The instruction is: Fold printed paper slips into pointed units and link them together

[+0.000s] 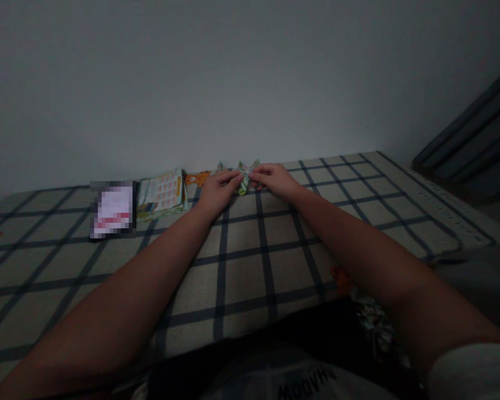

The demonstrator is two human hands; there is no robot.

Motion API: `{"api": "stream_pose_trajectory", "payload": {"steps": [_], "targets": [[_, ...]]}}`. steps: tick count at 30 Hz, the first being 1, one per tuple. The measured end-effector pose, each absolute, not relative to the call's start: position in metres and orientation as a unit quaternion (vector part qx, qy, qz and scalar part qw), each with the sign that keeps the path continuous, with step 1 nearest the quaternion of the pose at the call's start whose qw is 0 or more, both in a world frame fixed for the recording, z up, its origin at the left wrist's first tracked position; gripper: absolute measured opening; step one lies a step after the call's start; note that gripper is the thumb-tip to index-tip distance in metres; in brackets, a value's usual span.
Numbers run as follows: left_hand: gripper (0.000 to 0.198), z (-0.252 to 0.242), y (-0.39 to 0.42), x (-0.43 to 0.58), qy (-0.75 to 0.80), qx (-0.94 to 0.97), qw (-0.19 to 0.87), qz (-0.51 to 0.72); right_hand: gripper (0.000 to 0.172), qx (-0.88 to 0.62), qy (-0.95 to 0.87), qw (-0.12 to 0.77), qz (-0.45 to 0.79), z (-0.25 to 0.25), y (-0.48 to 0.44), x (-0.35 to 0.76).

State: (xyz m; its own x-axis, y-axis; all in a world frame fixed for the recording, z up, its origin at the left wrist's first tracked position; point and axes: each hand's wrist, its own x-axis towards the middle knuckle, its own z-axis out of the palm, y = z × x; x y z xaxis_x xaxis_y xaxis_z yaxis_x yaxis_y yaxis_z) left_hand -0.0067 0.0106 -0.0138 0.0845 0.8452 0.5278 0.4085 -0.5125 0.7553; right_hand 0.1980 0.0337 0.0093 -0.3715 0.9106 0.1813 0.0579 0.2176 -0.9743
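Both my arms reach forward over a checked cloth (250,261). My left hand (217,189) and my right hand (275,179) meet near the wall, each pinching a small folded printed paper piece (245,176) between fingertips. The paper is greenish with pointed flaps that stick up above my fingers. Both hands rest low on the cloth.
A stack of printed leaflets (161,195) lies left of my hands, next to a blurred-out card (112,210). An orange cartoon print (197,178) shows on the cloth. A plain wall stands right behind. Dark striped fabric (470,144) sits at the far right.
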Motion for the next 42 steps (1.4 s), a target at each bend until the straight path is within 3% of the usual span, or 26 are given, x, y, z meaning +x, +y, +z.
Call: {"api": "stream_pose_trajectory", "payload": {"steps": [31, 42], "targets": [[0.034, -0.0173, 0.0139, -0.0060, 0.456, 0.661, 0.304, 0.513, 0.022, -0.372, -0.663, 0.411, 0.502, 0.0138, 0.0298, 0.1967], [0.028, -0.0151, 0.0138, -0.0032, 0.455, 0.614, 0.328, 0.555, 0.011, -0.373, -0.655, 0.394, 0.526, 0.0115, 0.0304, 0.1966]]}}
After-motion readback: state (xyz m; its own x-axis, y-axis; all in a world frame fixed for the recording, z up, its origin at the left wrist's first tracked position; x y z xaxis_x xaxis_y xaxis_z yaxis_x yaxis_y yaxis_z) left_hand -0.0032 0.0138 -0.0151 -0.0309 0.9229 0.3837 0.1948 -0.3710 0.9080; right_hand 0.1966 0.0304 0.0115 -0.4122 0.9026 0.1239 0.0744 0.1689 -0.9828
